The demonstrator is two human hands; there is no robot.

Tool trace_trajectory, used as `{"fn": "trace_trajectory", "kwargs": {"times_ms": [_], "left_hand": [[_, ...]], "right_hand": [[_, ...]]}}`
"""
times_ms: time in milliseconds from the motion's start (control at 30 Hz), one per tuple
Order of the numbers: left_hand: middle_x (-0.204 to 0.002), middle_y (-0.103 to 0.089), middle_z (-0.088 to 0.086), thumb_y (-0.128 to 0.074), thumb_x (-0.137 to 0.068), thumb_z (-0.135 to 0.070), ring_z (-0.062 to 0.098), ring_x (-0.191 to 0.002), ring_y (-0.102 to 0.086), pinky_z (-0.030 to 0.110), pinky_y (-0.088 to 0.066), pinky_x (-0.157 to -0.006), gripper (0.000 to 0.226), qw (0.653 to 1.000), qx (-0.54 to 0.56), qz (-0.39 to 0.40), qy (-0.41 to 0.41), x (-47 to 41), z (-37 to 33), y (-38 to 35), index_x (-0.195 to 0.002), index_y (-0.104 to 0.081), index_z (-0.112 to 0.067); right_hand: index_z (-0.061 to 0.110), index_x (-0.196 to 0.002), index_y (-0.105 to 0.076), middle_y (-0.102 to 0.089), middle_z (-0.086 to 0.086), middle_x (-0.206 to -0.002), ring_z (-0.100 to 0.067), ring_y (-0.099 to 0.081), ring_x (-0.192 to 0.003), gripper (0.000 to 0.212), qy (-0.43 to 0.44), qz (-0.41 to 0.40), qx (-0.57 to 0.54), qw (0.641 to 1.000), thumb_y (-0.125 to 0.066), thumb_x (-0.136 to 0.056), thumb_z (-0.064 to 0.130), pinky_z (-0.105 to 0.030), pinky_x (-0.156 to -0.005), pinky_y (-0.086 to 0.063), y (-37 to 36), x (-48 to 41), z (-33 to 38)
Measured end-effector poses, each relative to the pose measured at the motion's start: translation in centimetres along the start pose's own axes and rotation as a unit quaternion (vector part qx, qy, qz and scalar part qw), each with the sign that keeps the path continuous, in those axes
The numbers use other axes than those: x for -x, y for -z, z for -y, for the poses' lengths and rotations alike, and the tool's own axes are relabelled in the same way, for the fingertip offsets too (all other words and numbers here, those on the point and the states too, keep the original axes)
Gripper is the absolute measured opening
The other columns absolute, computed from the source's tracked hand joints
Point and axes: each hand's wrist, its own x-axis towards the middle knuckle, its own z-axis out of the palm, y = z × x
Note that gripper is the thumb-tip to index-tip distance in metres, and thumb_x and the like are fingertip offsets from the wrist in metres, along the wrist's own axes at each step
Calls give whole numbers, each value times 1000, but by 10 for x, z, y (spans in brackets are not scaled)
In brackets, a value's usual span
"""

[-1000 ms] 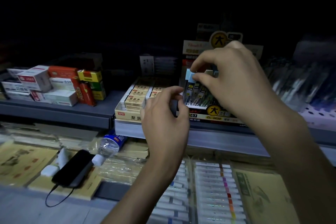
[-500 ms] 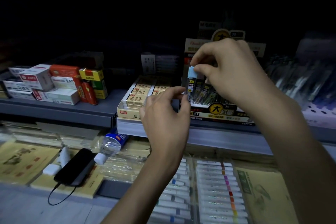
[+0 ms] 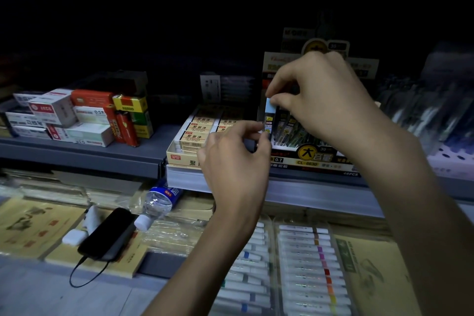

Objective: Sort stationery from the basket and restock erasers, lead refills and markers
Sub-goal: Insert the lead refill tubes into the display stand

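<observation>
A black and yellow display box of lead refills [image 3: 311, 155] stands on the shelf. My right hand [image 3: 320, 100] pinches the blue cap of a lead refill tube [image 3: 270, 108] at the box's left end. My left hand [image 3: 236, 164] is below it, thumb and forefinger pinching the lower end of the same tube. Left of the box sits an open yellow tray of erasers [image 3: 191, 141]. Clear cases of markers [image 3: 305, 264] lie on the lower level under my arms.
Stacked small boxes and lighters [image 3: 84, 118] fill the shelf's left part. Below lie a water bottle [image 3: 156, 204], a black phone [image 3: 107, 233] on a cable, a white charger [image 3: 74, 236] and yellow paper pads [image 3: 33, 226]. Packaged pens [image 3: 423, 110] stand at right.
Both hands stay at the left end of the refill box. The right hand has risen slightly with the blue-capped tube, and the left fingertips have closed in on its lower end.
</observation>
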Motion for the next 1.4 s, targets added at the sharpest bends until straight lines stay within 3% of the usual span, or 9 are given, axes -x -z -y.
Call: {"fn": "trace_trajectory", "kwargs": {"times_ms": [367,467,533,733,900,1000,1067,1200,1400], "left_hand": [[-78,-67,-24,-67,-90,-40,10,-94,-63,44,-45,-95,8,1000,23,0,-15,1,-2,1,-97,-69,-40],[-83,-67,-21,-68,-89,-38,11,-92,-63,46,-52,-87,9,998,49,-5,-32,4,-1,3,-98,-69,-38],[-87,-67,-18,-68,-90,-36,11,-92,-63,45,-53,-83,9,997,61,-5,-50,8,-1,6,-99,-69,-36],[-79,-66,-13,-71,-92,-32,9,-68,-60,42,-55,-62,12,990,128,51,-39,20,-10,5,-104,-71,-33],[-74,-68,-14,-71,-92,-35,6,-65,-63,42,-57,-63,19,988,134,74,-14,23,-11,-4,-111,-71,-35],[-72,-68,-17,-71,-91,-34,6,-63,-64,40,-57,-65,23,988,132,75,-3,24,-12,-6,-114,-70,-35],[-71,-68,-15,-71,-92,-33,7,-61,-64,41,-58,-65,26,987,141,78,7,24,-11,-6,-117,-69,-34],[-69,-67,-11,-71,-92,-30,8,-57,-59,45,-58,-66,25,981,171,83,30,23,-9,-8,-116,-70,-34],[-70,-68,-10,-71,-92,-30,4,-55,-56,38,-58,-65,24,981,176,82,22,23,-8,-8,-115,-70,-34]], "right_hand": [[29,-94,-78,-70,11,-92,-11,-65,-95,6,0,-25,2,1000,-73,-93,27,-35,-81,-56,-2,4,0],[31,-90,-77,-66,15,-79,0,-65,-77,8,-10,-31,-40,999,-70,-94,30,-27,-78,-55,7,7,-5],[31,-89,-77,-65,17,-75,6,-61,-71,8,-19,-36,-39,998,-71,-94,30,-13,-71,-47,17,11,-10],[33,-98,-77,-66,16,-84,-5,-62,-84,12,-41,6,-4,999,-80,-87,36,-28,-76,-51,36,21,-23],[35,-87,-77,-69,13,-87,-10,-63,-90,8,-47,2,-14,999,-81,-83,40,-35,-77,-55,23,20,-20],[35,-84,-76,-68,14,-86,-7,-56,-88,4,-48,-21,-24,998,-79,-86,37,-30,-74,-47,15,19,-17],[35,-82,-75,-68,15,-83,-7,-60,-86,6,-41,-29,-27,998,-79,-86,34,-32,-73,-51,11,17,-16],[33,-83,-75,-68,14,-83,-10,-64,-87,6,-45,-18,-20,999,-76,-88,29,-34,-75,-55,6,14,-13],[31,-86,-75,-69,12,-83,-11,-64,-86,4,-36,-36,-3,999,-75,-89,28,-36,-75,-56,-1,14,-12]]}}
